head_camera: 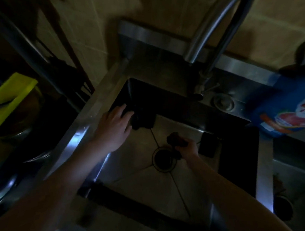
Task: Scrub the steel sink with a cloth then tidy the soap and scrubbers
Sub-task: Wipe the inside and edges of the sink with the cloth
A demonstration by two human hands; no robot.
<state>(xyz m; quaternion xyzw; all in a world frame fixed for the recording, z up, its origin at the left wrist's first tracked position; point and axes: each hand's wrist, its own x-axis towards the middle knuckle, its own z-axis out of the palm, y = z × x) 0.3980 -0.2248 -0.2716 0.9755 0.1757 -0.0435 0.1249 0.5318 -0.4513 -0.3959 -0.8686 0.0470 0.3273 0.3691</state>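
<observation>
While the left hand (114,124) rests with straight fingers on a dark cloth (143,120) in the upper left corner of the steel sink (133,170), the right hand (187,149) is curled tight round a dark scrubber (175,140) just beside the drain (162,159) in the middle of the frame.

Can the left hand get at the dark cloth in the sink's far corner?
Probably yes: the left hand is at the edge of the dark cloth, fingers straight, nothing between them.

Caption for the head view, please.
In a dim steel sink, left hand touches a dark cloth; right hand grips a dark scrubber.
</observation>
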